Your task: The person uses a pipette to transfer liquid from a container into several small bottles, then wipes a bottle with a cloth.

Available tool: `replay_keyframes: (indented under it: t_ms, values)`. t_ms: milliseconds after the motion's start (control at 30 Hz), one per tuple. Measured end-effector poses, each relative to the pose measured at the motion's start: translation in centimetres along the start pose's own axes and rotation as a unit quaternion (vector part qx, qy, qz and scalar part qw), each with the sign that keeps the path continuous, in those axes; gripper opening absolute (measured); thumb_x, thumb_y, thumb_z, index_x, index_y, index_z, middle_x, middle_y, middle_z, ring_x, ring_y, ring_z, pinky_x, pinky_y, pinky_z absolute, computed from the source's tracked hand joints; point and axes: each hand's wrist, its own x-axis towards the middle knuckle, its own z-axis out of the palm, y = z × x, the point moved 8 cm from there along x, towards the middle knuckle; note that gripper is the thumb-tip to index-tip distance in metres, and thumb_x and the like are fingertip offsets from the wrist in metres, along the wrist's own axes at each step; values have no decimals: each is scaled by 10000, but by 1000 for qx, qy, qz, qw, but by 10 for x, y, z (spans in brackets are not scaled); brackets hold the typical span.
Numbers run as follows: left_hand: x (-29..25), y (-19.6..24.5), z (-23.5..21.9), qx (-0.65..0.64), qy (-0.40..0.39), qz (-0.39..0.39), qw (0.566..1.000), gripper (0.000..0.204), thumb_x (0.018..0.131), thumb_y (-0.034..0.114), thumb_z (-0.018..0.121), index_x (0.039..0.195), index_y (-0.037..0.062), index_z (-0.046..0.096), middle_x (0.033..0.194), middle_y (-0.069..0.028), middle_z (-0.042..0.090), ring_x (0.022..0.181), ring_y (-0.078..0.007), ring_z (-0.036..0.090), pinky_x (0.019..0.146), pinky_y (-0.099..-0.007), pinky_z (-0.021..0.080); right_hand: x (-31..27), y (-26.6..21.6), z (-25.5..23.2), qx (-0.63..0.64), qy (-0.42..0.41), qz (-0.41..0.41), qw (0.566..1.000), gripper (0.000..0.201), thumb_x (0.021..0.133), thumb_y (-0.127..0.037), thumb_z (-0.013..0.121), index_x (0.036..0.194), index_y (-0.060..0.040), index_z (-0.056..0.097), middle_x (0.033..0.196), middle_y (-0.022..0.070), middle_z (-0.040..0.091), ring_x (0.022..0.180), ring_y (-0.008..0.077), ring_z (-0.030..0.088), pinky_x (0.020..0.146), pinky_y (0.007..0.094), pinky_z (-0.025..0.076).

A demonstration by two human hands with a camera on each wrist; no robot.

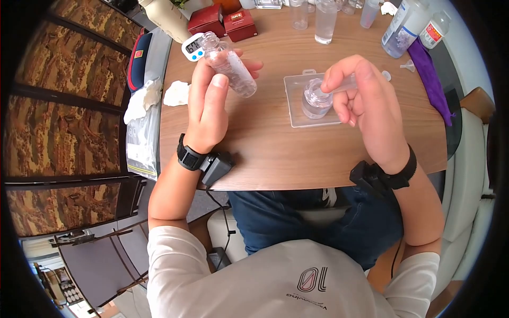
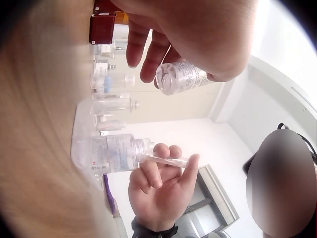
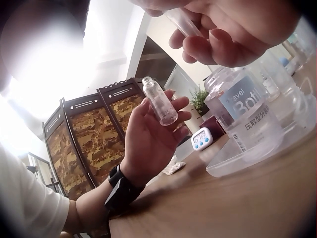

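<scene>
My left hand (image 1: 209, 108) holds a small clear bottle (image 1: 231, 70) with a white label, tilted and uncapped, between thumb and fingers. In the right wrist view the same small bottle (image 3: 160, 103) leans with its neck up. My right hand (image 1: 374, 108) pinches a slim clear tube (image 2: 171, 160) between thumb and fingers. The tube's lower end is right at the open neck of a larger clear bottle (image 1: 316, 107). That larger bottle, labelled in blue and white (image 3: 242, 106), stands upright in a shallow clear plastic tray (image 1: 294, 95) and holds clear liquid.
A white digital timer (image 1: 192, 49) and two dark red boxes (image 1: 239, 25) stand beyond my left hand. Several clear bottles (image 1: 325, 24) line the far edge. At the right lie a small funnel (image 1: 407, 65) and a purple cloth pouch (image 1: 432, 85). Crumpled tissue (image 1: 177, 94) lies at the left.
</scene>
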Motion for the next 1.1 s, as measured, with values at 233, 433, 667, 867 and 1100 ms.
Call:
replay_keyframes:
  t_ms: [233,433,667,867,1100]
  values:
    - [-2,-4,3,12,-15,-8,1000,383,1059,208,459,1371,-13,477,1194,-196,688,1061,-249,672,948,-375,521,1,2,-1,3,-7,9,1000,450,1111,-400,410,972,-22,609,910,17,588,655,55,439,624,211,371]
    - [-2,-7,6,104,-29,-18,994,308,892,152,732,1144,-9,655,991,-95,716,890,-177,658,850,-329,531,4,3,-1,0,-20,14,1000,457,1117,-398,383,957,-27,596,943,18,593,652,49,448,604,204,363]
    - [2,11,23,218,-112,38,969,326,851,198,797,1101,11,704,1009,-123,723,885,-245,682,800,-346,555,7,5,-1,-2,-29,14,999,458,1116,-407,374,952,-35,586,969,23,608,633,46,446,582,202,348]
    - [1,8,27,210,-146,22,967,327,852,195,790,1095,-5,704,1019,-130,727,909,-240,682,832,-352,540,7,12,-2,20,-26,31,999,488,1113,-449,342,966,-49,581,972,36,616,637,45,435,577,201,327]
    - [1,5,30,223,-161,9,961,320,855,198,791,1092,1,706,1001,-129,728,885,-238,691,808,-350,548,7,9,-1,56,-45,23,997,453,1095,-390,317,975,-42,581,977,48,617,636,56,408,577,212,312]
